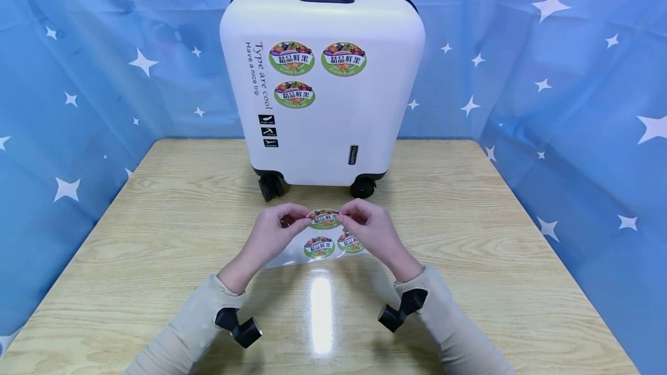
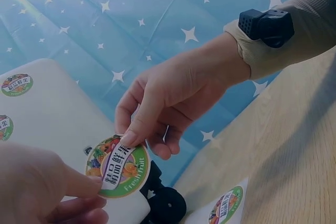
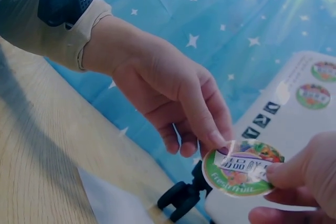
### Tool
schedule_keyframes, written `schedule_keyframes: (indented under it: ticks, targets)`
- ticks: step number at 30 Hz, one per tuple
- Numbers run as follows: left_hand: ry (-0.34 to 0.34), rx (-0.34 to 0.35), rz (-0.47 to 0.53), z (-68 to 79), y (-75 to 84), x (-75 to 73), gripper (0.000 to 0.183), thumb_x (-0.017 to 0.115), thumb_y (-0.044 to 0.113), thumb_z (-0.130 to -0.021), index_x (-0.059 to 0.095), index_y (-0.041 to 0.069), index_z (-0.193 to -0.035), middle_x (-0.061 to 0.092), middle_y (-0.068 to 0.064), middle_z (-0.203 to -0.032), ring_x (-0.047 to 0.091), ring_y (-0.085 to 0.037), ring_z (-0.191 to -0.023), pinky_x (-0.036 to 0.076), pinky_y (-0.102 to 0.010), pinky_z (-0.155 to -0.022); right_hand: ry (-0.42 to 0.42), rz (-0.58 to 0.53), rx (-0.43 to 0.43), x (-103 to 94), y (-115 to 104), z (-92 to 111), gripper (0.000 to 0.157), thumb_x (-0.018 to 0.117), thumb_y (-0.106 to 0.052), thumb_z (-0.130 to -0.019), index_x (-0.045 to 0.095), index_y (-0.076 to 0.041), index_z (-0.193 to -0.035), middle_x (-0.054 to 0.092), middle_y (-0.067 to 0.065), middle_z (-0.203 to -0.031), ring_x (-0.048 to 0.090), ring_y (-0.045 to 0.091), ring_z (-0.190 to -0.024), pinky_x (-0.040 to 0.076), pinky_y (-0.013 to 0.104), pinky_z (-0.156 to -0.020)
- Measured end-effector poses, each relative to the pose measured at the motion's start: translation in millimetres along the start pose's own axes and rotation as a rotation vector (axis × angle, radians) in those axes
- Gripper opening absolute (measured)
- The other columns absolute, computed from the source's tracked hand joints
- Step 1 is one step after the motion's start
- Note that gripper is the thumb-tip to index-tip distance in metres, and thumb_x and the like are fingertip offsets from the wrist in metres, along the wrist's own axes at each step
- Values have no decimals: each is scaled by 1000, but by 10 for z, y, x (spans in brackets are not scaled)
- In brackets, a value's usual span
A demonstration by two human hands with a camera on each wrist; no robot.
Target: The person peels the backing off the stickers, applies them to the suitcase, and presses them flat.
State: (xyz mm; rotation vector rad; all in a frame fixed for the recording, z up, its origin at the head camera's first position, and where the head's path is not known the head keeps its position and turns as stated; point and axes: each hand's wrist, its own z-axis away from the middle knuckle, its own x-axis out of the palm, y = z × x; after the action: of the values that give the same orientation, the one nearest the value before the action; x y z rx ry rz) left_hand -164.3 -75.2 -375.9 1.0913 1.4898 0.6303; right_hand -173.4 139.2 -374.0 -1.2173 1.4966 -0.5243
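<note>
Between my two hands is an oval fruit sticker with a green lower band, lifted above its sheet. My left hand pinches its left edge between thumb and fingers. The right hand pinches the opposite edge in the same way. In the left wrist view the sticker faces the camera, and its whole oval shows between both thumbs. Under the hands lies a white sticker sheet, bearing a sticker and another sticker partly covered by the right hand.
A white suitcase stands upright on its wheels at the back of the wooden table. Three matching stickers are on its front, one of them the upper right sticker. Blue star-patterned cloth hangs behind.
</note>
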Motion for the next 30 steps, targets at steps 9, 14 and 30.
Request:
schedule_keyframes:
  ticks: [9, 14, 30]
  targets:
    - [28, 22, 124, -30, 2, -7, 14, 69, 13, -84, 68, 6, -96, 67, -5, -87, 59, -18, -72, 48, -25, -63, 14, -131, 45, -25, 31, -17, 4, 64, -11, -88, 64, -8, -91, 63, 5, -80, 60, 20, -65, 50, 30, -58]
    - [51, 5, 136, -47, 19, -2, 14, 71, 13, -83, 67, 9, -96, 66, -2, -84, 58, -18, -71, 47, -26, -61, 33, -181, 65, -17, 8, -41, 6, 63, -11, -89, 64, -6, -92, 62, 8, -81, 61, 23, -66, 52, 35, -61]
    - [116, 108, 187, -206, 112, -7, 9, 69, 13, -85, 69, 7, -91, 66, -3, -84, 55, -18, -69, 45, -22, -58, 93, -214, 40, -73, -39, -150, 10, 63, -14, -89, 63, -5, -92, 59, 9, -82, 59, 25, -67, 51, 28, -61]
